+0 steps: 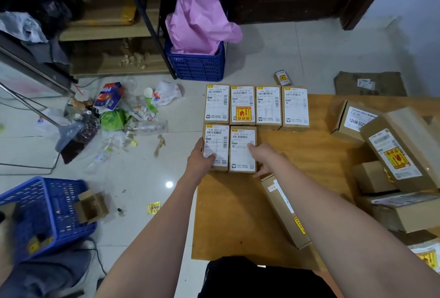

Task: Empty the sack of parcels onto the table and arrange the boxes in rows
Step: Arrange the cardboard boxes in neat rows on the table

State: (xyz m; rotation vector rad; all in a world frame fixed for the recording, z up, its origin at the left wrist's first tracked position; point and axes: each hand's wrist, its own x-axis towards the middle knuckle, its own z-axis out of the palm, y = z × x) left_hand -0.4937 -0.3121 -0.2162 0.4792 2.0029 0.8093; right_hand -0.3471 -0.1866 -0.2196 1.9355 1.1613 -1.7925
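My left hand (200, 160) covers the lower left corner of the near-row left box (216, 146); my right hand (264, 157) hides the right edge of the box beside it (242, 148). My right forearm crosses the long box (284, 209), so I cannot see its middle. The frame's right edge cuts off the pile of boxes (402, 154). Label print is too small for me to read. The blue basket (47, 204) at lower left is blurred.
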